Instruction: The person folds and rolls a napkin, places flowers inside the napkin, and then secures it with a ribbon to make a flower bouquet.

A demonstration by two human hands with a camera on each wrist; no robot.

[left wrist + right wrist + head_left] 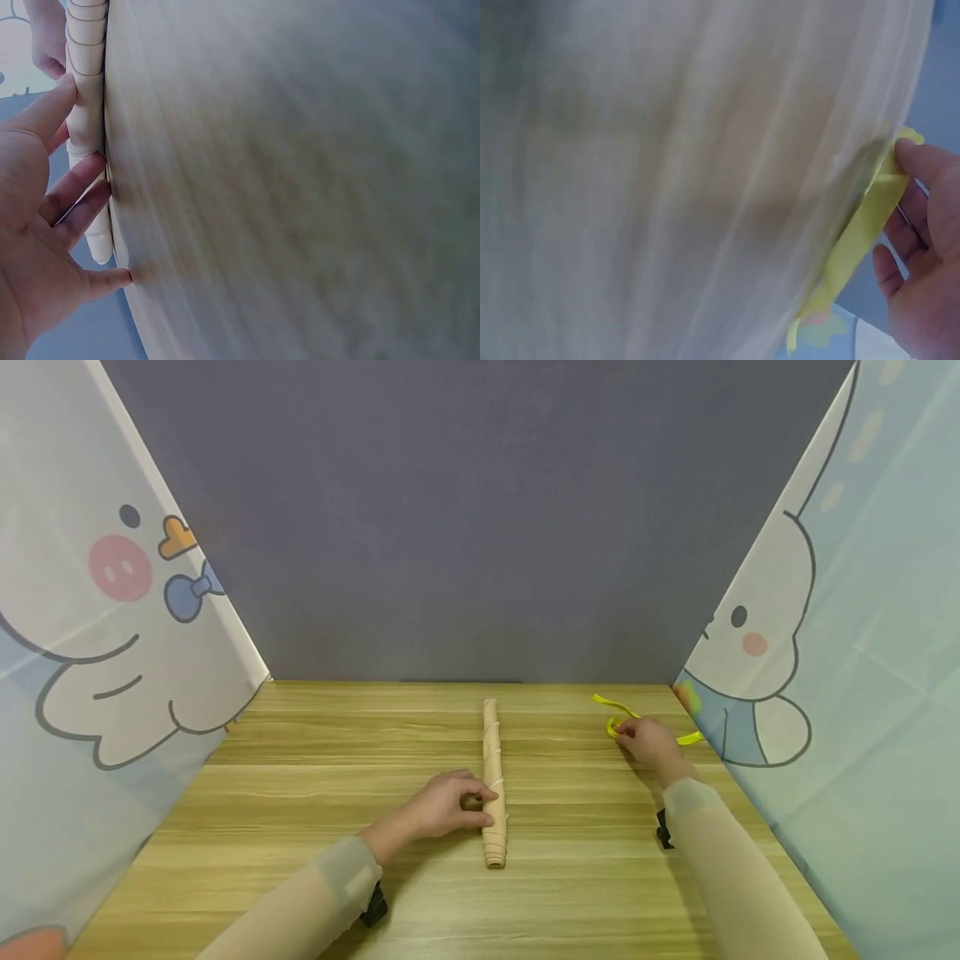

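Note:
A long beige roll point(493, 760), wound in spiral layers, lies lengthwise on the wooden table. My left hand point(444, 806) rests on its near half from the left, with thumb and index fingertips on top. The left wrist view shows the other fingers of the left hand point(45, 217) loosely spread along the roll point(86, 49), the little finger on the table. Off to the right, my right hand point(651, 745) pinches a flat yellow ribbon point(690, 738) with a curled loop. In the right wrist view, thumb and fingers hold one end of the ribbon point(855, 232).
The wood-grain table point(315, 760) meets a dark grey panel point(465, 527) at the back. Cartoon-printed cloth walls, left point(67, 710) and right point(885, 710), flank it. Black straps point(373, 906) sit at both wrists, below the light sleeves.

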